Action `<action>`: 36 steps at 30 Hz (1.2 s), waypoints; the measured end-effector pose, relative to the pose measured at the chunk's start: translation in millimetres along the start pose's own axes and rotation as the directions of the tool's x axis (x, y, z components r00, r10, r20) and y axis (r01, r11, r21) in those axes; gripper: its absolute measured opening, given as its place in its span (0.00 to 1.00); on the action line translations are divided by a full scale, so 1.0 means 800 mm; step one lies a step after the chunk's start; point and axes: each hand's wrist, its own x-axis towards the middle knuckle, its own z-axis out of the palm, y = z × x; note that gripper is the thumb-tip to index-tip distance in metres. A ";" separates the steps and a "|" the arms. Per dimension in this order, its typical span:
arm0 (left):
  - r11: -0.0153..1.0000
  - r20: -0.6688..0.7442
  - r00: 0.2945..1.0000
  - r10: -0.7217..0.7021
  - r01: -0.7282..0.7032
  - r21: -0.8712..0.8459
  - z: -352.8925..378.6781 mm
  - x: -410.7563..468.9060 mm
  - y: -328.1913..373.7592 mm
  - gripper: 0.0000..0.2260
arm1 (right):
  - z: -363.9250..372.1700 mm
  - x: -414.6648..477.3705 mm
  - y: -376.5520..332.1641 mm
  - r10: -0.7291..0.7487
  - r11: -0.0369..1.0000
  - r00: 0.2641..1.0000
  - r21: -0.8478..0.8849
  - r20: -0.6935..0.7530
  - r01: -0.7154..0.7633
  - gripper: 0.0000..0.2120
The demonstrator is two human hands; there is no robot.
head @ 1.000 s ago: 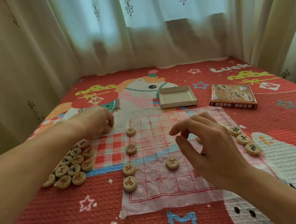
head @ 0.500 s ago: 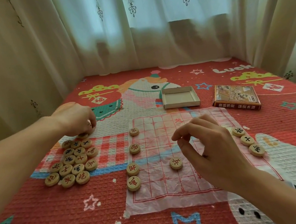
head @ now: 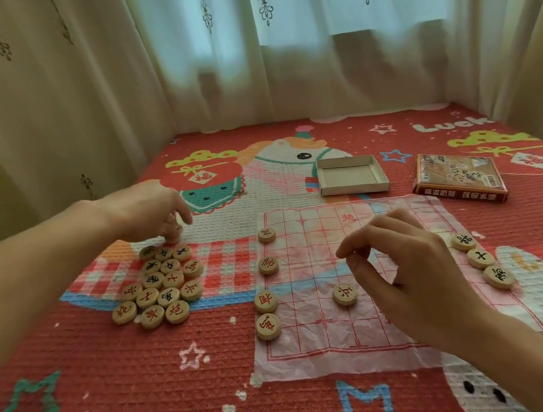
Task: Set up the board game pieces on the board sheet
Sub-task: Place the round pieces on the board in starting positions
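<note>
A thin plastic board sheet [head: 319, 341] with a red grid lies on the mat. Several round wooden pieces stand along its left edge, from the far one [head: 267, 234] to the nearest [head: 268, 326]. One piece [head: 344, 294] sits inside the grid. Three black-lettered pieces [head: 480, 258] line the right edge. A loose pile of pieces [head: 163, 285] lies left of the sheet. My left hand [head: 155, 210] reaches down with bunched fingertips on the pile's far end; what they pinch is hidden. My right hand [head: 406, 267] hovers over the sheet, fingers curled apart, holding nothing.
An empty cardboard box tray [head: 351, 176] sits just beyond the sheet, with the printed box lid [head: 458, 179] to its right. All lies on a red cartoon-print mat [head: 113, 382], closed in by curtains [head: 245, 71] at the back and sides.
My left hand has moved left, from near the sheet's far left corner to the far end of the pile. My right hand stays hovering over the sheet.
</note>
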 end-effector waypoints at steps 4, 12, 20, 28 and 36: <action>0.998 -0.023 0.999 0.038 -0.036 0.053 0.012 -0.008 0.005 0.11 | 0.001 0.000 -0.001 -0.002 1.000 1.000 0.003 0.001 0.002 0.06; 0.997 -0.007 1.000 0.012 -0.013 -0.075 0.005 -0.021 -0.023 0.12 | 0.001 -0.001 -0.001 -0.001 1.000 1.000 0.006 0.012 0.001 0.06; 0.986 0.058 0.998 0.019 -0.009 -0.169 0.025 -0.050 -0.045 0.11 | 0.005 -0.003 -0.001 -0.025 1.000 1.000 0.014 0.017 0.025 0.06; 0.984 0.009 1.000 0.022 -0.020 -0.178 0.051 -0.049 -0.049 0.09 | 0.005 -0.003 -0.001 -0.014 1.000 0.999 0.015 0.048 0.013 0.10; 0.983 0.115 0.992 0.046 -0.025 -0.181 0.030 -0.066 -0.040 0.10 | 0.007 -0.003 -0.004 -0.019 1.000 0.998 0.018 0.068 0.018 0.11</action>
